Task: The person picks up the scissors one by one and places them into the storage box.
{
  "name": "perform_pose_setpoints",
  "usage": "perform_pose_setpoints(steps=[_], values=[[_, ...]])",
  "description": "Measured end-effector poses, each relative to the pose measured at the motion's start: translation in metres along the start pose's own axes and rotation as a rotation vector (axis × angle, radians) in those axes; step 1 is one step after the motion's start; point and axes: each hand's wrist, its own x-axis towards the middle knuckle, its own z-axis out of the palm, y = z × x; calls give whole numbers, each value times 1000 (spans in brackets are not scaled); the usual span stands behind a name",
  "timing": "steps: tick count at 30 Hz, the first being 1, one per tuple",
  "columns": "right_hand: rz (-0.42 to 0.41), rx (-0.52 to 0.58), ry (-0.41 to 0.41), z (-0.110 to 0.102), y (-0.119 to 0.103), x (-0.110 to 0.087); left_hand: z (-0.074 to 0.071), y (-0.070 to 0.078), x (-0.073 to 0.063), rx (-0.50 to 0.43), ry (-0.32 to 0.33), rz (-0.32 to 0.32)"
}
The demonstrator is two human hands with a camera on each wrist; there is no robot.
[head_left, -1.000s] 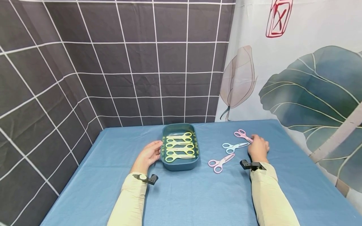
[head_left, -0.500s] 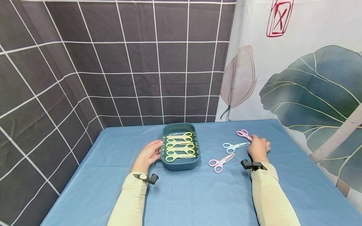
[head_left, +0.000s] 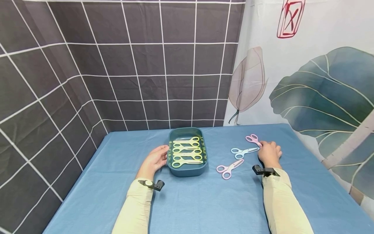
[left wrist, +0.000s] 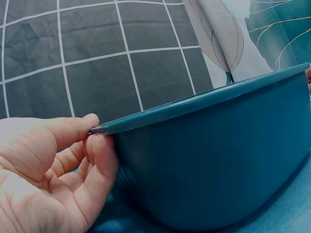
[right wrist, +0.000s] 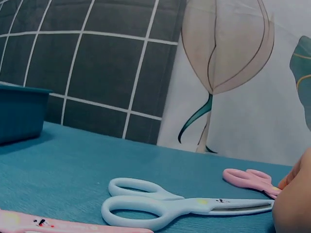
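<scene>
My left hand point(head_left: 154, 161) pinches the left rim of a dark teal plastic bin point(head_left: 188, 172), thumb on top and fingers beneath in the left wrist view. Several yellow-green scissors point(head_left: 184, 162) lie in a column inside that bin. Over on the right, my right hand point(head_left: 270, 154) holds pink scissors point(head_left: 252, 138) by the blade end, handles pointing away to the upper left; its fingertips are mostly hidden. Light blue scissors point(right wrist: 141, 206) lie beside that hand, blades toward it. Pale pink scissors point(head_left: 229, 169) rest nearer the front, between bin and right hand.
A blue cloth point(head_left: 187, 204) covers the table. Behind it hangs a dark grid-patterned curtain point(head_left: 146, 58), with a white leaf-printed curtain point(head_left: 309, 65) at the right. Dark wrist cameras point(head_left: 159, 185) are strapped to both wrists.
The pink scissors have turned slightly and shifted right along with my right hand. My left hand stays at the bin's rim.
</scene>
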Motion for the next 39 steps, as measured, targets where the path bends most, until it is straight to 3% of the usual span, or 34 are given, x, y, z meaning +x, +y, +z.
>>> perform_pose_setpoints(steps=[9, 15, 22, 30, 39], values=[[11, -1, -4, 1, 2, 4, 0, 0, 0, -8, 8, -6], [25, 33, 38, 2, -3, 2, -2, -1, 1, -13, -4, -3], [-64, 86, 90, 8, -23, 3, -2, -2, 2, -15, -7, -6], [-196, 146, 83, 17, -71, 9, -1, -2, 0, -19, 1, -4], [-427, 235, 53, 29, -162, 12, 0, -2, 1, -14, 3, 3]])
